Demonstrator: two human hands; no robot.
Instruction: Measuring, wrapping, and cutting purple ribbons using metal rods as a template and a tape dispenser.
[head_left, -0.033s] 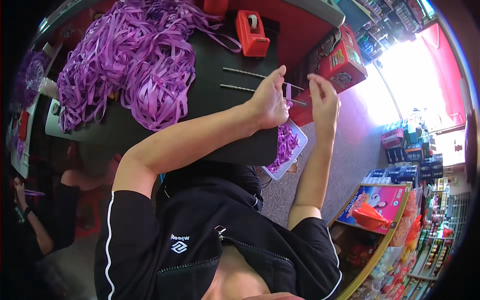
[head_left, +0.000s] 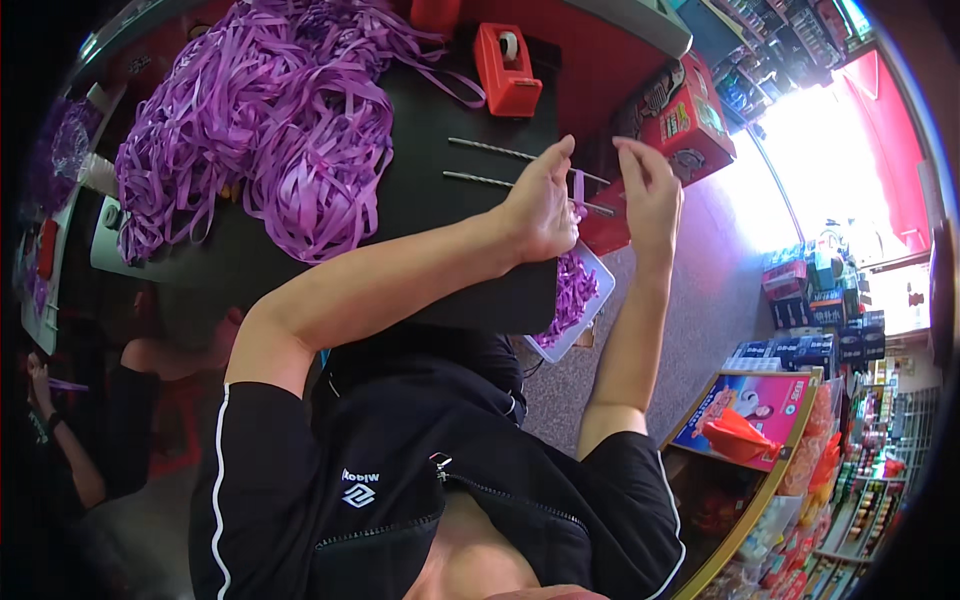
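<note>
Two thin twisted metal rods (head_left: 480,179) lie side by side and jut past the right edge of the black table. A short purple ribbon (head_left: 579,188) spans them near their tips. My left hand (head_left: 540,208) is at the rods, thumb raised and the other fingers curled in at the ribbon's lower end; part of the grip is hidden. To its right, my right hand (head_left: 652,195) is raised with its fingers bent together; what is between them, if anything, is too small to make out. A large heap of purple ribbon (head_left: 310,150) covers the table's left part.
A red tape dispenser (head_left: 508,75) stands at the table's back. Below the right edge sits a white tub (head_left: 600,290) of small purple ribbon pieces. A red box (head_left: 690,120) is beyond my right hand. A glass-topped counter (head_left: 745,415) is at the lower right.
Almost nothing differs. My right hand's fingers have shifted very slightly; my left hand stays at the rods.
</note>
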